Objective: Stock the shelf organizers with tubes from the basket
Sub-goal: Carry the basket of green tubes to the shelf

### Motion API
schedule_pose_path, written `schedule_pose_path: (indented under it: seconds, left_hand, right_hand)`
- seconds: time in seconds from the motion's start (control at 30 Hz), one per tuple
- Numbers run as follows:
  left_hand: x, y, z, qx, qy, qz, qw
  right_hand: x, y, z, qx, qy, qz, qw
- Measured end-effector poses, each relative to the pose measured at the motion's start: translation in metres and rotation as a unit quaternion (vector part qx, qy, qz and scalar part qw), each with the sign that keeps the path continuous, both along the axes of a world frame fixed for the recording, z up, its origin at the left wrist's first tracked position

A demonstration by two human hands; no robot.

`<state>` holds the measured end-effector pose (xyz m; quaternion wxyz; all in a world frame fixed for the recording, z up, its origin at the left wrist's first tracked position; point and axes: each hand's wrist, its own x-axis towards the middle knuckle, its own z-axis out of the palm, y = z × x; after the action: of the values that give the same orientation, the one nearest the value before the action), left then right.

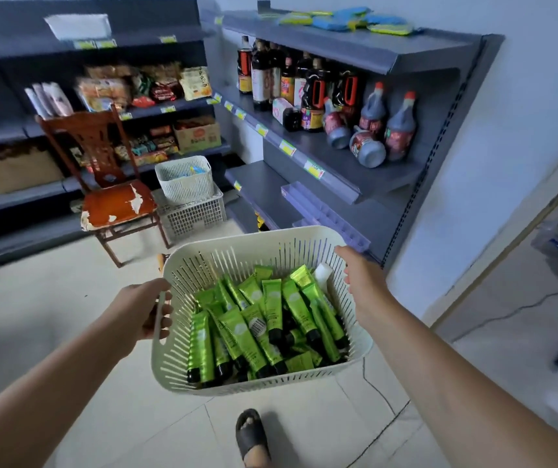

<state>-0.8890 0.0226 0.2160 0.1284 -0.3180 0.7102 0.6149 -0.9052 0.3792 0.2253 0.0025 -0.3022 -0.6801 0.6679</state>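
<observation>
1. Left arm: reaches in from the lower left of the frame, forearm bare, wrist straight.
2. Left hand (139, 309): fingers curled through the slot handle on the left end of the basket (176, 359), thumb on the outside; firm grip.
3. Right arm: reaches in from the lower right, forearm bare, back of the hand towards the camera.
4. Right hand (363, 282): clasps the right rim of the basket, thumb lying along the rim; the fingers are hidden behind the wall.
5. Basket: cream, slotted walls, held off the floor between both hands at lower centre, its long axis running left to right and tipped slightly.
6. Tubes (272, 305): green with black caps, loosely heaped in the basket; most long axes run from the far wall to the near wall, caps towards the lower edge of the frame. A white bottle (323, 273) lies at the far right corner.
7. Shelf organizers (308, 199): pale violet divided trays on the low shelf, right of centre, just beyond the basket.
8. Surroundings: sauce bottles (308, 92) on the shelf above; wooden chair (115, 197) at centre left; two stacked baskets (188, 194) beside it.
</observation>
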Motion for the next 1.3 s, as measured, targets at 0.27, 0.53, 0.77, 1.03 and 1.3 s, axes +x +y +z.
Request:
schedule_pose_path:
  seconds: [0.27,0.53,0.77,1.03,1.3]
  left_hand:
    - [-0.096,-0.07,-0.03,0.012,-0.011,0.038,0.999]
    - [-0.184,-0.115,-0.02,-0.005,-0.006,0.078,0.997]
    - [-0.27,-0.142,-0.031,-0.004,-0.022,0.118,0.993]
    - [-0.396,-0.163,-0.052,-0.009,-0.058,0.194,0.979]
    - [-0.505,-0.196,-0.058,-0.034,-0.044,0.224,0.973]
  right_hand:
    - [-0.147,-0.065,-0.032,0.016,-0.069,0.084,0.994]
    - [-0.269,-0.12,-0.031,0.041,-0.058,0.135,0.988]
    - [-0.386,-0.153,-0.054,0.041,-0.062,0.156,0.985]
    - [-0.555,-0.203,-0.087,0.037,-0.061,0.192,0.979]
    - [-0.69,-0.252,-0.089,0.043,-0.034,0.242,0.969]
